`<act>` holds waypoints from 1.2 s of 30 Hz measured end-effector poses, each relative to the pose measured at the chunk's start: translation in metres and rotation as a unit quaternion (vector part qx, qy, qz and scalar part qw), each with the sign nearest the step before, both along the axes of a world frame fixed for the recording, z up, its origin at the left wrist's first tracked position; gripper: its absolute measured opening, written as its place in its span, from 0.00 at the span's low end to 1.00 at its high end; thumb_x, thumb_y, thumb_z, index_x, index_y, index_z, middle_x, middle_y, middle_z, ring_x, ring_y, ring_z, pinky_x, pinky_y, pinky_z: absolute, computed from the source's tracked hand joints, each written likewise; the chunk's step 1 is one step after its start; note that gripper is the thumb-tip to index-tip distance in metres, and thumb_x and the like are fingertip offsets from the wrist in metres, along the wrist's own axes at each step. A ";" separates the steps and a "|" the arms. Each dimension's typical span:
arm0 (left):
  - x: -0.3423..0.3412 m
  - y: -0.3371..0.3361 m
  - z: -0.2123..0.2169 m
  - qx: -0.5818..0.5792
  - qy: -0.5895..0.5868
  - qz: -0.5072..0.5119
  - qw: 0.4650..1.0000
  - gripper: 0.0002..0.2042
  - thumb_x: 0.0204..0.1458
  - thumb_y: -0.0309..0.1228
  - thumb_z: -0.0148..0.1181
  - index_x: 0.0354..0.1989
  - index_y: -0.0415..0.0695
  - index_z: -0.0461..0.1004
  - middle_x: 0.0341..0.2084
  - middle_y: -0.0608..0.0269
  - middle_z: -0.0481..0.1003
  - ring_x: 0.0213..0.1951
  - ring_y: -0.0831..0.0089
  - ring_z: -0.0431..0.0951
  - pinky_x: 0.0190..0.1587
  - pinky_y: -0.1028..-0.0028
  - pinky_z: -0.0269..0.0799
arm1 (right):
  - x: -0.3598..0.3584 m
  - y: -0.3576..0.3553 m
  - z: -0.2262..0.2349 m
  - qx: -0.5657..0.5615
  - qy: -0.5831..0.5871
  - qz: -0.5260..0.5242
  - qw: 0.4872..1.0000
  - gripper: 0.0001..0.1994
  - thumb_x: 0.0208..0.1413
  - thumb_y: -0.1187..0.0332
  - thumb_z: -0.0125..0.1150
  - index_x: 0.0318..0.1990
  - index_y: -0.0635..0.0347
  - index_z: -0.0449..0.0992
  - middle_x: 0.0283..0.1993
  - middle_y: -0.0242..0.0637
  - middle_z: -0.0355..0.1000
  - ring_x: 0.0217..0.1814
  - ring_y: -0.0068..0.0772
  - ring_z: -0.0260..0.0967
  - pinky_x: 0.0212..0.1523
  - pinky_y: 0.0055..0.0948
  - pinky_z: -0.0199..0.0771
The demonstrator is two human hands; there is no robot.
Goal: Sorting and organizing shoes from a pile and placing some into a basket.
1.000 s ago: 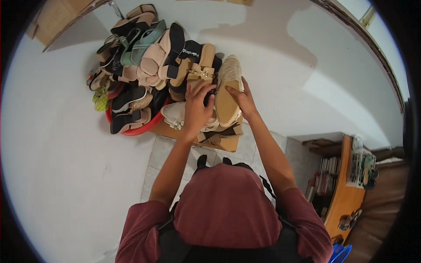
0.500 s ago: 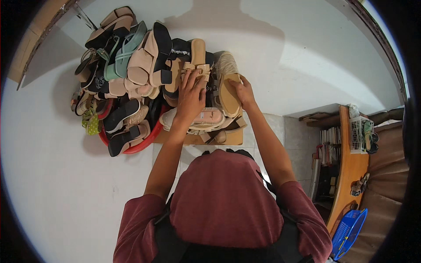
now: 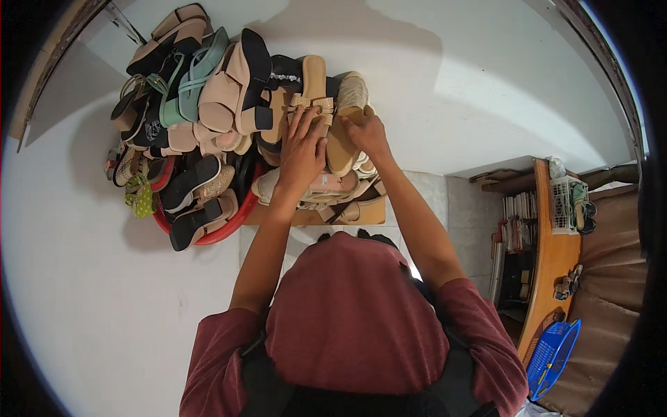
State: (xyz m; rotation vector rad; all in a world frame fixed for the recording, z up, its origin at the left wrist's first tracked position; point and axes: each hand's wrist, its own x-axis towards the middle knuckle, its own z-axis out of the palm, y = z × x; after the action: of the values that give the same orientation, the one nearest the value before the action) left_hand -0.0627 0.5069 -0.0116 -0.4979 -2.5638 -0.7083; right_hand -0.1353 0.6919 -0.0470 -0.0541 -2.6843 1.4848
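Observation:
My right hand grips a beige mule with a wrinkled cream upper, its thumb over the footbed and the other fingers hidden at the side. The mule stands right beside a tan slide sandal with a bow strap. Across that strap lie the stretched fingers of my left hand. Below the hands, a pale shoe with a pink insole sits among other footwear on a brown cardboard box.
To the left, a red basin is heaped with sandals, including a mint-green pair and a pink block-heeled sandal. At right stands a wooden shelf unit bearing a white basket and a blue basket.
My right hand has shifted left with the beige mule, bringing it against the tan slide sandal. The left hand stays on the bow strap.

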 end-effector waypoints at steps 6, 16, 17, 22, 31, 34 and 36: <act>0.000 -0.004 -0.002 -0.014 -0.009 0.006 1.000 0.21 0.58 0.26 0.60 0.61 0.38 0.74 0.69 0.56 0.64 0.74 0.49 0.55 0.74 0.52 0.54 | 0.003 0.002 -0.008 0.012 0.037 0.029 0.999 0.38 0.55 0.52 0.69 0.57 0.84 0.65 0.50 0.75 0.72 0.55 0.73 0.72 0.56 0.53 0.73; 0.000 -0.002 -0.003 -0.018 -0.011 0.017 1.000 0.22 0.58 0.29 0.61 0.62 0.42 0.73 0.68 0.61 0.64 0.73 0.53 0.56 0.74 0.44 0.48 | -0.011 0.017 -0.027 0.030 0.023 0.079 0.996 0.46 0.56 0.49 0.68 0.66 0.85 0.58 0.55 0.74 0.71 0.59 0.69 0.71 0.59 0.49 0.72; 0.001 -0.002 -0.004 -0.020 -0.020 0.019 0.999 0.22 0.58 0.28 0.61 0.62 0.43 0.73 0.68 0.61 0.64 0.73 0.53 0.56 0.75 0.45 0.48 | -0.009 0.019 -0.026 0.011 -0.006 0.096 0.995 0.46 0.56 0.48 0.68 0.67 0.84 0.58 0.56 0.75 0.70 0.59 0.68 0.71 0.60 0.49 0.72; -0.001 -0.001 -0.007 -0.022 -0.012 0.027 0.999 0.22 0.58 0.28 0.61 0.62 0.43 0.73 0.68 0.62 0.64 0.74 0.54 0.56 0.74 0.43 0.48 | -0.010 0.011 -0.020 0.053 0.000 0.072 0.996 0.48 0.56 0.46 0.68 0.69 0.83 0.56 0.55 0.74 0.71 0.61 0.68 0.70 0.61 0.48 0.72; 0.008 -0.004 0.003 0.029 -0.010 0.025 0.999 0.22 0.54 0.25 0.65 0.60 0.46 0.74 0.68 0.64 0.64 0.73 0.54 0.58 0.74 0.40 0.48 | -0.006 0.010 0.010 0.085 -0.056 0.073 0.992 0.52 0.55 0.41 0.67 0.71 0.80 0.53 0.53 0.68 0.75 0.59 0.62 0.74 0.60 0.47 0.74; 0.015 -0.001 0.003 0.053 -0.004 0.026 0.998 0.23 0.53 0.24 0.66 0.59 0.46 0.75 0.67 0.62 0.66 0.72 0.53 0.60 0.73 0.43 0.50 | 0.003 0.013 0.014 0.075 -0.070 0.045 0.994 0.52 0.55 0.41 0.67 0.72 0.76 0.53 0.53 0.67 0.76 0.60 0.60 0.75 0.60 0.45 0.75; 0.022 -0.003 0.001 0.062 -0.003 0.037 0.997 0.23 0.52 0.23 0.67 0.59 0.45 0.76 0.66 0.60 0.67 0.72 0.52 0.60 0.73 0.47 0.52 | 0.013 0.012 0.021 0.060 -0.066 0.036 0.995 0.51 0.55 0.42 0.67 0.73 0.74 0.53 0.53 0.67 0.76 0.60 0.59 0.75 0.59 0.43 0.75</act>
State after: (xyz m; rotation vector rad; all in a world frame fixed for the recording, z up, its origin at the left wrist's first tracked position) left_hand -0.0402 0.5039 -0.0107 -0.3590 -2.5107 -0.8379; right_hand -0.1227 0.7037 -0.0260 -0.0501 -2.9052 1.3817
